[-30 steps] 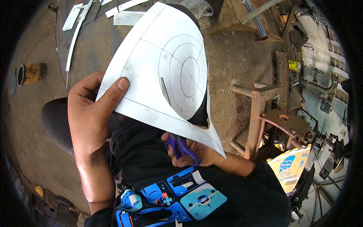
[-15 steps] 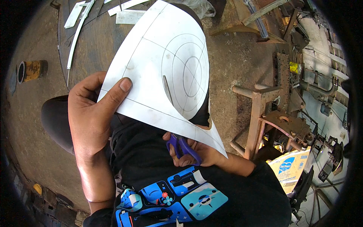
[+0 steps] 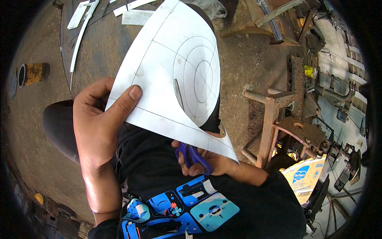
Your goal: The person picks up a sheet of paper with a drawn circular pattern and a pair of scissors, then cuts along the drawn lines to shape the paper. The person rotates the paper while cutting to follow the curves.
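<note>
A white sheet of paper (image 3: 155, 65) with pencilled circles and crossing lines is held over my lap. My left hand (image 3: 99, 115) pinches its left edge, thumb on top and fingers beneath. Below the sheet's near edge, my right hand (image 3: 217, 161) grips a pair of scissors (image 3: 193, 157) by its purple handles. One metal blade shows above the paper, along the outer drawn circle, in a cut that curves in from the right. The other blade is hidden under the sheet. A cut strip of paper bends down toward my right wrist.
White paper strips (image 3: 137, 17) lie on a dark board at the far left, near a clear plastic bag (image 3: 211, 8). A rusty pipe piece (image 3: 35, 74) sits on the floor at left. Rusty metal frames (image 3: 274, 119) and a yellow carton piece (image 3: 304, 177) stand at right.
The paper has shifted slightly to the right and turned a little, along with my left hand. My right hand and the scissor handles stay nearly in place.
</note>
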`<state>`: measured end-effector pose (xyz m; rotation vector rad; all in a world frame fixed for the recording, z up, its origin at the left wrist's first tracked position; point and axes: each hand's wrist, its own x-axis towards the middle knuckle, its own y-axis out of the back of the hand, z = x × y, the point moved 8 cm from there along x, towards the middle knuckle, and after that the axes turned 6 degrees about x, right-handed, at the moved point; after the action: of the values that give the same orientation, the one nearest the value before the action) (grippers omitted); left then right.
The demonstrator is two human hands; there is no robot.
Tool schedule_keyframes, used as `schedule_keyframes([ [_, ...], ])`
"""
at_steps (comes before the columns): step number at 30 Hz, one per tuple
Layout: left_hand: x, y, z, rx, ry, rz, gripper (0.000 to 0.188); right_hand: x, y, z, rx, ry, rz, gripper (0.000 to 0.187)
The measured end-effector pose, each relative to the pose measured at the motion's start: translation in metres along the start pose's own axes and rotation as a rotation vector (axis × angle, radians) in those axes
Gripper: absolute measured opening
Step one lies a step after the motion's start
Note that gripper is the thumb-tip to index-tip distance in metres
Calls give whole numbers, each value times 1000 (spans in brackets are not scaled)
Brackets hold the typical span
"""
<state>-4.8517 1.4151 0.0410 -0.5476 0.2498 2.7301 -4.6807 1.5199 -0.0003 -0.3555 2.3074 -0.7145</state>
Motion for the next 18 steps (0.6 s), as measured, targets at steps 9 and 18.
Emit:
schedule_keyframes([
  [9,-6,-4,-1,-8,-24,-7,17,-4,0,1,196,-15,11,50],
  [18,-10,-3,-4,-33,-30,31,15,-4,1,6,289,24,18,66],
])
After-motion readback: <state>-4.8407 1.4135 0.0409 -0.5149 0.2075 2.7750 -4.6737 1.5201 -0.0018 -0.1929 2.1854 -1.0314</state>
